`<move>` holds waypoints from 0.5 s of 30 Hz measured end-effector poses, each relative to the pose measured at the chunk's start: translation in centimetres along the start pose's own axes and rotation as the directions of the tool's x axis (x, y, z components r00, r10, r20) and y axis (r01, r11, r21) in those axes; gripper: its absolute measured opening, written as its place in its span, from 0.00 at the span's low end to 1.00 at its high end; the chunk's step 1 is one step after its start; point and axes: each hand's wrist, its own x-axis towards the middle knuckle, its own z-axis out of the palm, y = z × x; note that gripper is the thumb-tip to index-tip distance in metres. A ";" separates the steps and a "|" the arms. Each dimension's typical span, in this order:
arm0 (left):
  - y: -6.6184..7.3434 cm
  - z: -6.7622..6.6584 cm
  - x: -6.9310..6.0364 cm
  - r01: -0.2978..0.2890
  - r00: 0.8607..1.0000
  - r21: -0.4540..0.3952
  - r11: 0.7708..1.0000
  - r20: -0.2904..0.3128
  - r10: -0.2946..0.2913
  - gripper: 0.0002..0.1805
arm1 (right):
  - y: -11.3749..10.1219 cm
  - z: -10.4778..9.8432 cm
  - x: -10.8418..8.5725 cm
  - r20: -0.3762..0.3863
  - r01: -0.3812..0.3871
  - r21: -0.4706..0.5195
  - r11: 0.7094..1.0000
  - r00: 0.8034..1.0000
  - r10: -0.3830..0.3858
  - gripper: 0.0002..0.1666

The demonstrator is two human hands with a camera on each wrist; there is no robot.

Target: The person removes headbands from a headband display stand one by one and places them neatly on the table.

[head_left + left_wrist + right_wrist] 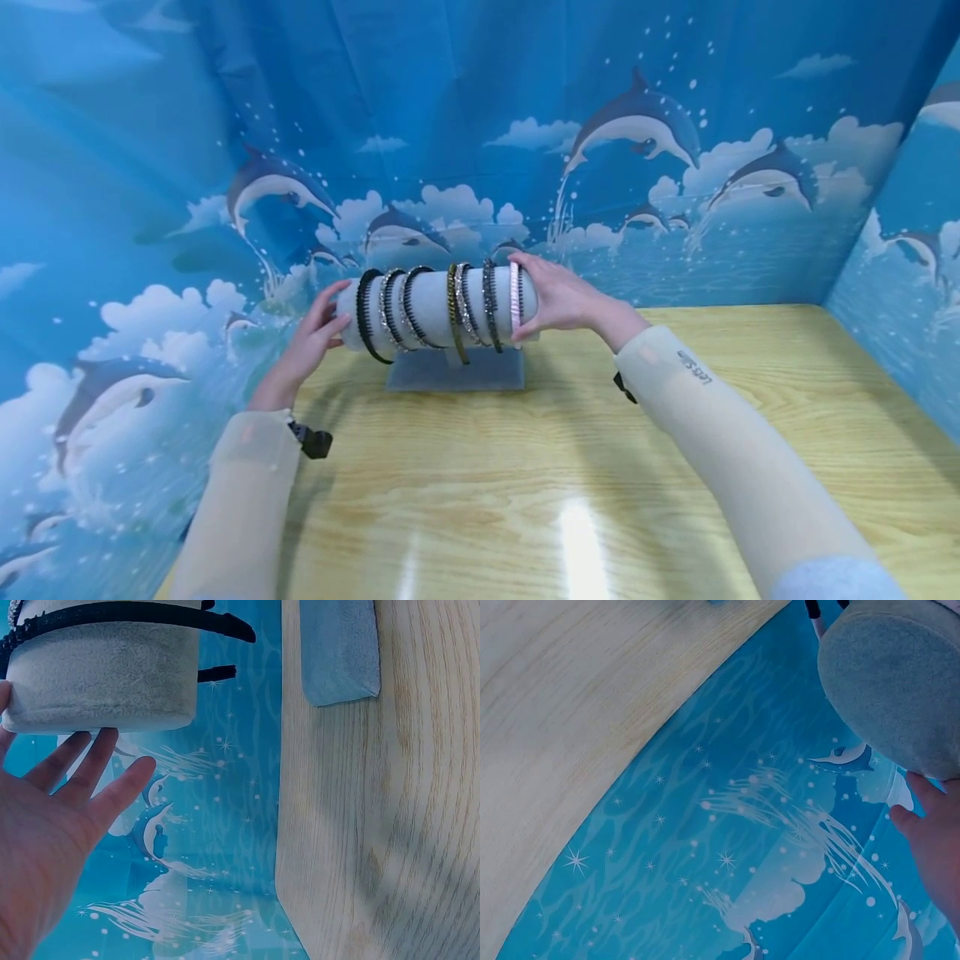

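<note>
A grey plush headband stand [431, 307] lies crosswise on its flat base [456, 371], bearing several headbands. A plain black headband [365, 312] is nearest the left end; a gold one [453, 308] sits near the middle, among silver-beaded and dark ones. At the right end is a pale pink headband [515, 296]. My right hand [562, 296] holds it, fingertips at its top and thumb near its lower front. My left hand [307, 337] rests against the stand's left end, fingers extended and spread in the left wrist view. Contact behind the roll is hidden.
The stand is on a light wood table [465, 475], near its back edge. A blue dolphin-printed sheet [465, 125] hangs behind it and along both sides. Dark wrist cameras are strapped to both wrists.
</note>
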 end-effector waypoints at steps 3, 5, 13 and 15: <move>0.2 0.0 0.0 0.001 1.000 0.004 1.000 0.000 -0.001 0.30 | 0.1 0.0 0.0 -0.011 0.012 -0.009 1.000 1.000 -0.012 0.76; 0.2 -0.1 0.0 0.005 1.000 0.004 1.000 0.000 -0.005 0.30 | 0.1 0.1 0.0 -0.022 0.024 -0.012 1.000 0.999 -0.024 0.75; 0.3 -0.1 -0.1 0.016 1.000 -0.014 1.000 0.004 -0.015 0.31 | 0.1 0.2 0.0 -0.050 0.099 -0.051 0.994 0.994 -0.101 0.67; 0.3 -0.1 -0.1 0.020 1.000 -0.019 1.000 0.007 -0.020 0.31 | 0.1 0.2 -0.1 -0.051 0.109 -0.048 0.993 0.992 -0.112 0.66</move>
